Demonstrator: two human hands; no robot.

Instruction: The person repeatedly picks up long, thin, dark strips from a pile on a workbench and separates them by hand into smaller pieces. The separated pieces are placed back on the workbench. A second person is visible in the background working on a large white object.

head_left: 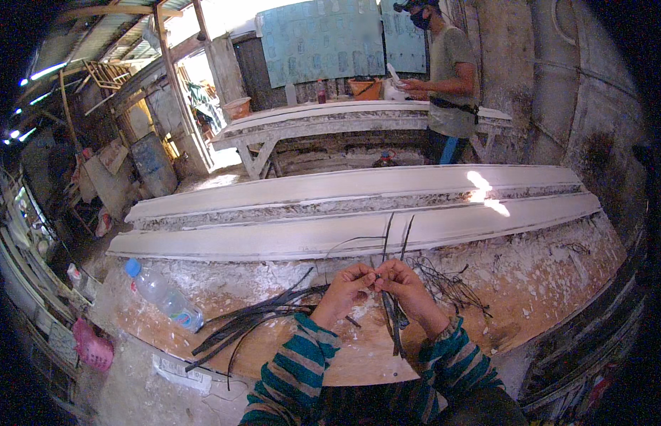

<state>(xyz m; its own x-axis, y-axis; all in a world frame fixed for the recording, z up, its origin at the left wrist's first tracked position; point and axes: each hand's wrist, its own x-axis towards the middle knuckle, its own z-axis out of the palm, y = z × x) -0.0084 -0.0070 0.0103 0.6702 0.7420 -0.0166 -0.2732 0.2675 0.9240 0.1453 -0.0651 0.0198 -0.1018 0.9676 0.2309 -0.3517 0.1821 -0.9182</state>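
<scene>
Over the front of the workbench, my left hand (344, 290) and my right hand (410, 290) meet fingertip to fingertip, each closed in a pinch. Between them they grip a thin black strip (393, 325), one of a few that stand upright past my fingers and hang down below. What the strip is made of I cannot make out. To the left, partly behind my left wrist, lies a loose bundle of black strips (263, 312). Thinner black strands (451, 284) lie tangled just right of my right hand.
Long white moulded pieces (309, 234) span the bench beyond my hands. A clear bottle with a blue cap (163, 295) lies at the left. White flakes litter the wooden top (536, 291). Across the room a person (452, 78) stands at another long table (309, 124), holding something white.
</scene>
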